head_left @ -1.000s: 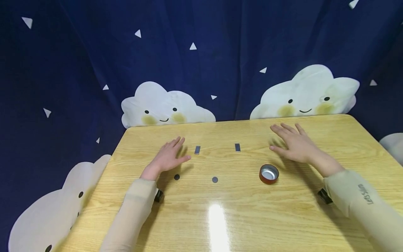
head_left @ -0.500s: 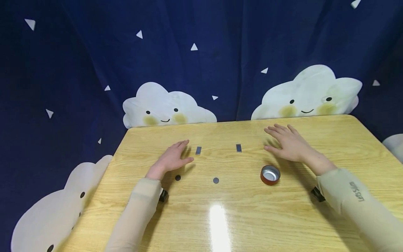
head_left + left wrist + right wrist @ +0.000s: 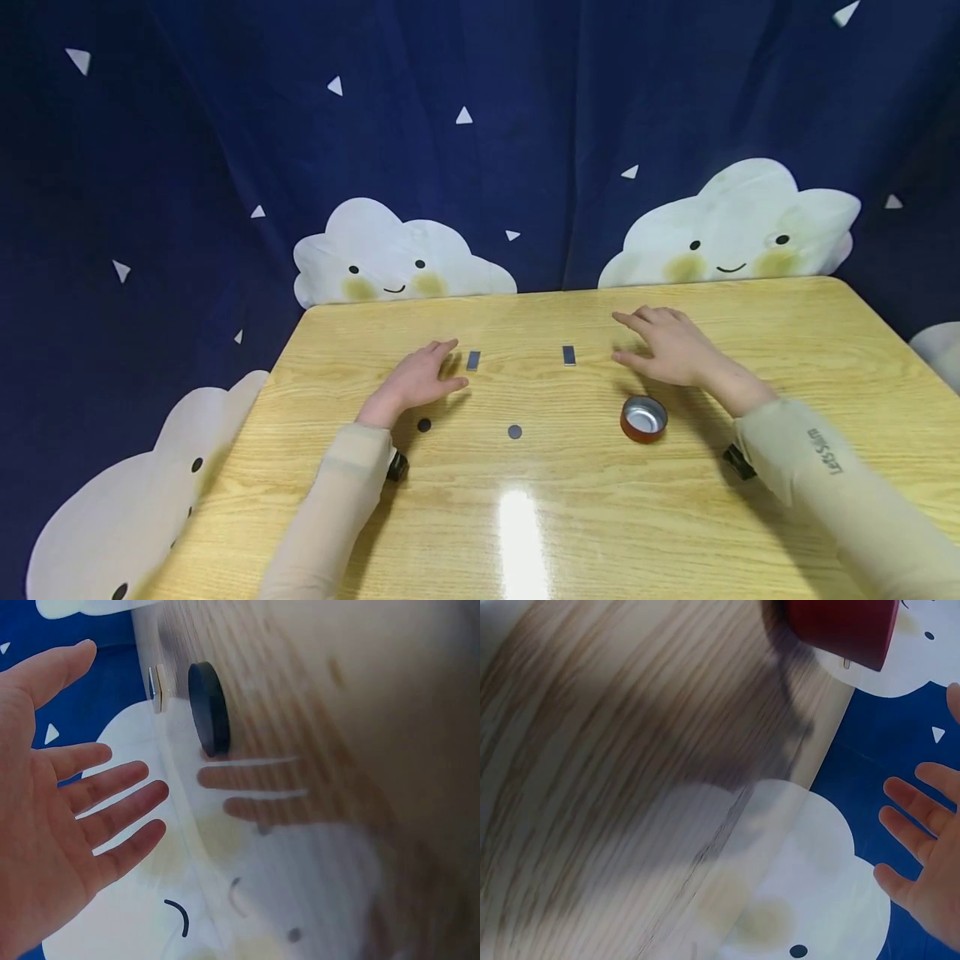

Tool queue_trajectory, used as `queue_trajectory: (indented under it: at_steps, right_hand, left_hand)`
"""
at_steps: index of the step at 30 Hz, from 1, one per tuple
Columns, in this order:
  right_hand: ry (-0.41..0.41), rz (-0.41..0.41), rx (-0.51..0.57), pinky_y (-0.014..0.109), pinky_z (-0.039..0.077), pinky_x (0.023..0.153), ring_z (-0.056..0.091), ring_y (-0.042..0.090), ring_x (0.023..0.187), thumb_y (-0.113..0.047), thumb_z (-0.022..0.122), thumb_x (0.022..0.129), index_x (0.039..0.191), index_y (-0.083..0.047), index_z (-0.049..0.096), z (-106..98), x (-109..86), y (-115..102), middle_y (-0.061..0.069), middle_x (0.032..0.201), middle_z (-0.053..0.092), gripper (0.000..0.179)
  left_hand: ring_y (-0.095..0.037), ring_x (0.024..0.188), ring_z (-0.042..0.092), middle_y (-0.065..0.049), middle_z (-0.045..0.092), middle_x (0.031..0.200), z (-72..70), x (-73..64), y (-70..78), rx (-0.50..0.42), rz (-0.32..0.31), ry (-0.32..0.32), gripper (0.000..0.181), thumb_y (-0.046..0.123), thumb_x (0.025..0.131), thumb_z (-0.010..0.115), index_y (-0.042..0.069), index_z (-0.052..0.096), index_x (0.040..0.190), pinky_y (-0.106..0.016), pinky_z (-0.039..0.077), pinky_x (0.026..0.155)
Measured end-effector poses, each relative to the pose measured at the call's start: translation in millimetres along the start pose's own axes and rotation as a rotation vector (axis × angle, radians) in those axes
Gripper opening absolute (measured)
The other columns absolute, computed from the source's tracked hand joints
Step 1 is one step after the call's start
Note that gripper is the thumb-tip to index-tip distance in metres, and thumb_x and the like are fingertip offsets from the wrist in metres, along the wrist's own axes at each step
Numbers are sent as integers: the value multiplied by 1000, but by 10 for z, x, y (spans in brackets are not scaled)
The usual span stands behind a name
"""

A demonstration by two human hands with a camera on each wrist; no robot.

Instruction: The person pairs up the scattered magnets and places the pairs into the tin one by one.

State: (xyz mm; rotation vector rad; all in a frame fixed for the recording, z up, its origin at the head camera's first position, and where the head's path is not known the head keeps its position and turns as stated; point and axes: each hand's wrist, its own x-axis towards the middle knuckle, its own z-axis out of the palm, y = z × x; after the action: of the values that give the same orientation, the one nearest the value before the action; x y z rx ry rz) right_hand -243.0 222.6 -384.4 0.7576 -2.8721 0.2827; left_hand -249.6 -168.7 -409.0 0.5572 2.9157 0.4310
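Observation:
My left hand [image 3: 415, 379] hovers over the table's left half, its fingers and thumb apart and nothing held. Just right of its fingertips lies a small dark rectangular piece [image 3: 473, 361]. A black disc [image 3: 209, 709] lies below that hand, nearer the table's front. My right hand [image 3: 670, 348] is also above the table, fingers loosely extended and holding nothing. To its left lies a second dark rectangular piece [image 3: 568, 356]. Below it stands a round red container [image 3: 643, 419] with a silvery inside, open at the top. A grey disc [image 3: 514, 432] lies between the black disc and the container.
The light wood table [image 3: 585, 517] carries a bright glare streak near its front. A dark blue curtain [image 3: 540, 150] with white clouds and triangles hangs behind the table's far edge and along its left side. Each wrist has a small black device beneath it.
My right hand has moved left, closer to the right rectangular piece. The left hand has shifted slightly right, toward the left one. The pieces, discs and container stay where they were.

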Motion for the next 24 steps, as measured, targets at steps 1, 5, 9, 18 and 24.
queue_trajectory:
  at_steps: [1,5,9,18,24]
  right_hand:
    - [-2,-3,-3,58,29,95,47,39,110,-50,56,84,134,-9,44,12,7,-7,15,117,54,66]
    - [0,-12,-10,58,30,94,49,38,109,-49,57,83,132,-9,46,54,31,-24,14,113,57,64]
    - [1,-19,-12,57,31,94,51,34,106,-48,58,83,131,-8,48,80,64,-33,13,110,58,63]
    - [-86,-18,-22,58,29,95,50,35,109,-47,57,84,132,-9,47,104,164,-96,14,115,56,62]
    - [-116,-28,-25,57,29,96,50,33,109,-45,58,83,132,-8,46,126,229,-140,14,115,56,62]
  left_hand:
    - [-34,125,39,-14,35,142,10,1,2,7,1,0,76,52,84,55,14,27,143,-48,33,100]
    - [-33,123,42,-13,37,141,34,10,15,21,2,-2,74,52,84,55,13,31,142,-48,34,100]
    - [-32,122,43,-13,39,139,37,35,34,20,16,13,71,50,84,56,12,35,139,-48,33,100]
    - [-31,120,45,-12,42,136,15,98,92,27,50,4,68,47,83,58,10,40,137,-47,35,99]
    - [-30,120,45,-13,43,136,-18,125,130,40,51,-18,67,44,83,60,9,41,136,-48,34,99]
